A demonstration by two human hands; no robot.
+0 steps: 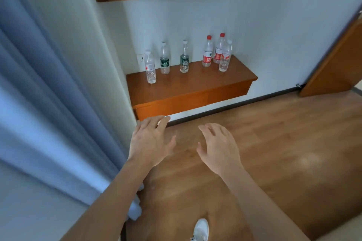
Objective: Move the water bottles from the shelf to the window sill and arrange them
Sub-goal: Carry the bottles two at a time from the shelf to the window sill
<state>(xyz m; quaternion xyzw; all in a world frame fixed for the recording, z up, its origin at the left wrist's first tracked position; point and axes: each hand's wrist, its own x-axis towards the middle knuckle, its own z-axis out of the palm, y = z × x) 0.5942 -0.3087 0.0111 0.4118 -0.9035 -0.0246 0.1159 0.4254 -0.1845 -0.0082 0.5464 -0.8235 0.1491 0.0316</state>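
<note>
Nearest the camera, the left hand (150, 141) and right hand (219, 146) are both raised over the wood floor (274, 143), fingers spread apart and holding nothing. Neither has reached the lower shelf (195, 84), which is well ahead.

Six water bottles stand upright on it: a white-capped bottle (150, 67) at the front left, two green-labelled bottles (164, 58) (184, 57) behind it, and at the right a tight cluster of two red-capped bottles (208, 52) (219, 49) and a white-capped bottle (225, 56).

Risks, as judged:
- The right-hand cluster stands very close together; a careless reach for one could topple its neighbours off the edge.
- The front-left bottle is near the shelf's edge and could be knocked off.
- The curtain (49, 84) hangs close on the left and could snag an arm.

The window sill is not in view.
</note>
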